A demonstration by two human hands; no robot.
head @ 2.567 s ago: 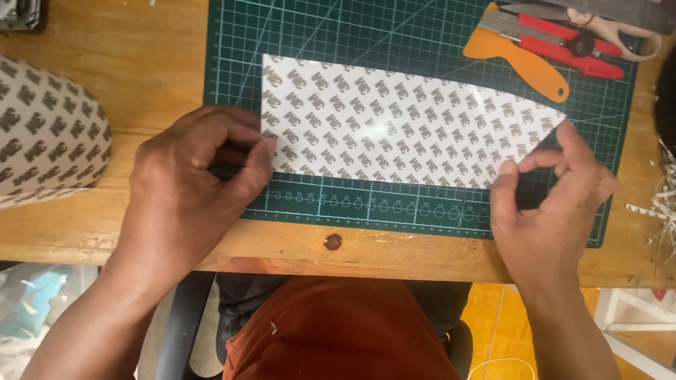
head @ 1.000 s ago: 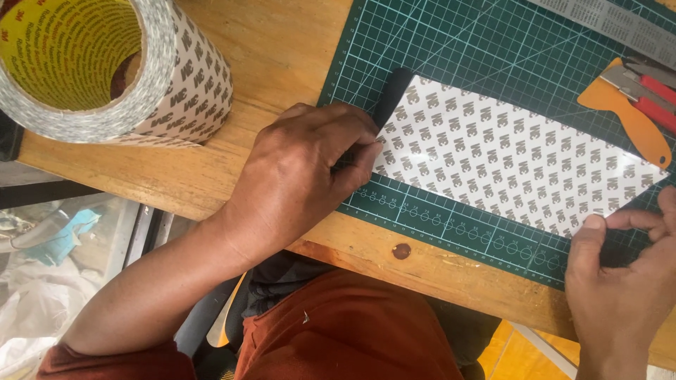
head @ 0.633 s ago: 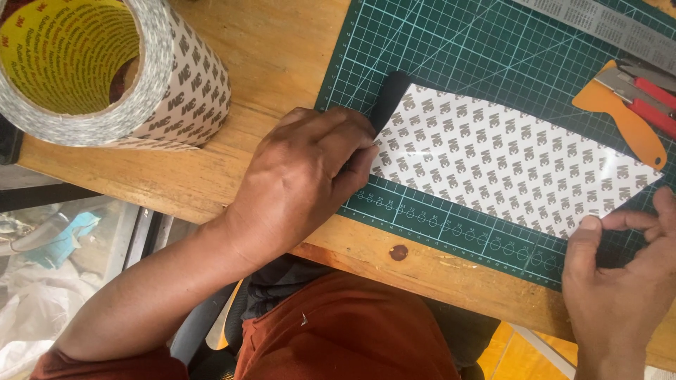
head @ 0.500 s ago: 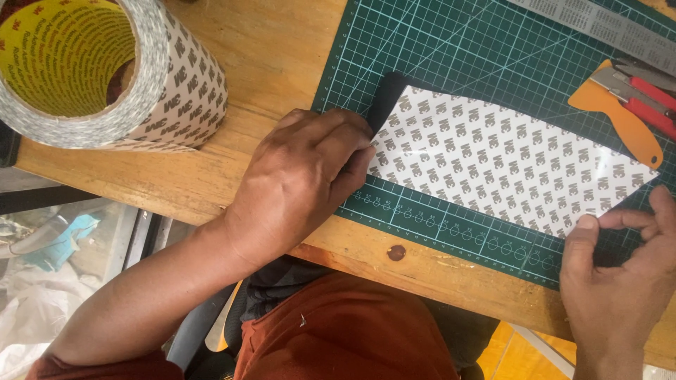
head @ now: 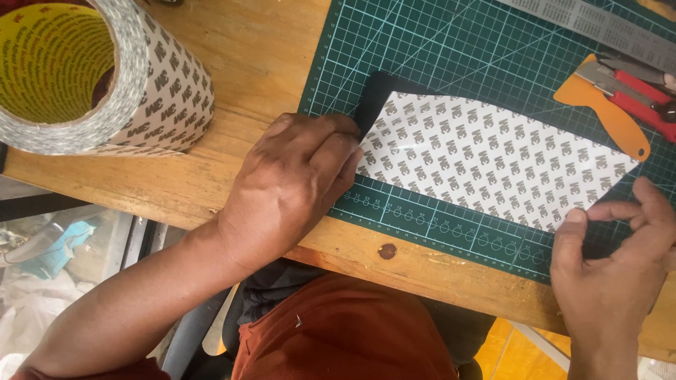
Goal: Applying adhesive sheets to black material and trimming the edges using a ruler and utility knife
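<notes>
A white patterned adhesive sheet lies on a dark piece whose black edge shows at the left, all on a green cutting mat. My left hand presses flat on the sheet's left end, fingers together. My right hand pinches the sheet's right corner between thumb and forefinger near the mat's lower right.
A large roll of patterned tape with a yellow core stands at the top left on the wooden table. An orange scraper, red-handled tools and a steel ruler lie at the mat's top right.
The view has shifted left since the earliest frame, bringing the tape roll into sight. Both hands stay on the sheet's ends; the black edge shows a little more at the left.
</notes>
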